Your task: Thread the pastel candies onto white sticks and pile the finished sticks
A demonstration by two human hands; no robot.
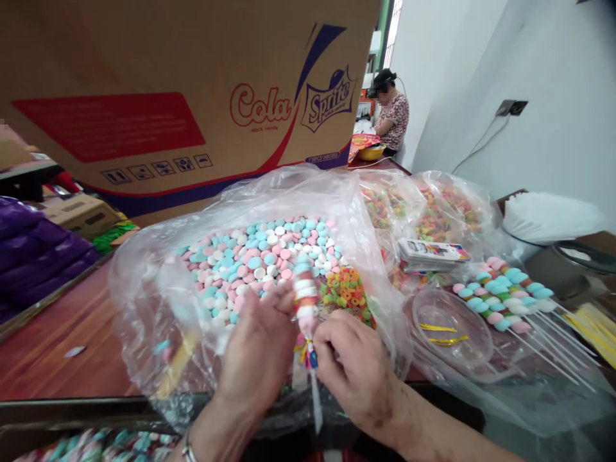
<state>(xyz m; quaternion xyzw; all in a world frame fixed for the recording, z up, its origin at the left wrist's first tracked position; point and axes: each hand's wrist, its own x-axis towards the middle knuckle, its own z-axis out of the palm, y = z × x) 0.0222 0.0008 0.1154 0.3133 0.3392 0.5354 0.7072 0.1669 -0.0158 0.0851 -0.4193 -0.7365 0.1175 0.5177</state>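
A wrapped candy skewer (pixel 307 298) stands upright between my hands, striped in pink, white, red and blue and smeared by motion. Its clear wrapper is gathered at the neck with a gold tie (pixel 305 350) and a small coloured tag, above a white stick (pixel 316 404). My right hand (pixel 353 359) is closed, its fingers pinching the skewer around the neck. My left hand (pixel 260 350) lies along the skewer's left side with fingers stretched out, not wrapped round it. Just beyond are loose pink, white and blue candies (pixel 260 256) and ring gummies (pixel 349 292) on a clear plastic bag (pixel 149 289).
Behind stands a large cardboard box (pixel 158 58). To the right are unwrapped candy skewers (pixel 505 292), a round plastic lid (pixel 452 359) with gold ties, a card stack (pixel 430 253) and bagged gummies (pixel 437 212). Finished skewers (pixel 96 446) fill a box lower left. Another person (pixel 392 119) works farther back.
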